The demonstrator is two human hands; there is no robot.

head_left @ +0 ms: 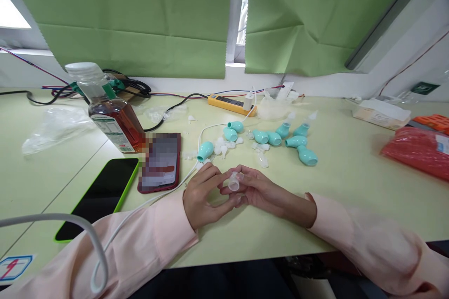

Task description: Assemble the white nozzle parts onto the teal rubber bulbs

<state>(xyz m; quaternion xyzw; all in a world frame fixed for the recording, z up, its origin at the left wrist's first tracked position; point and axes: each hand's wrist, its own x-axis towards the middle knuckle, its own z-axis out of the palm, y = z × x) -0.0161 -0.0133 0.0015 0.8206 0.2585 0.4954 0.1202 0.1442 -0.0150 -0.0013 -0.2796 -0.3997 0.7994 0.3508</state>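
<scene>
Between my two hands is a small translucent white cup-shaped piece (234, 183), its round opening facing me. My right hand (261, 190) grips it with thumb and fingers. The fingers of my left hand (207, 194) close around its other side, thumb low and index finger at the rim. Just beyond my hands lie small clear and white plastic parts (224, 145). Several glossy turquoise bulb-shaped pieces (205, 151) are spread around them. Two of these, at the back right, stand with translucent pointed tips (312, 116) on top.
Left of my hands lie a phone in a red case (176, 161), a green-edged phone (101, 196) and a bottle of amber liquid (117, 124). A white cable (150, 201) runs past my left arm. A yellow power strip (228, 104) lies behind, a red plastic package (414, 149) at right.
</scene>
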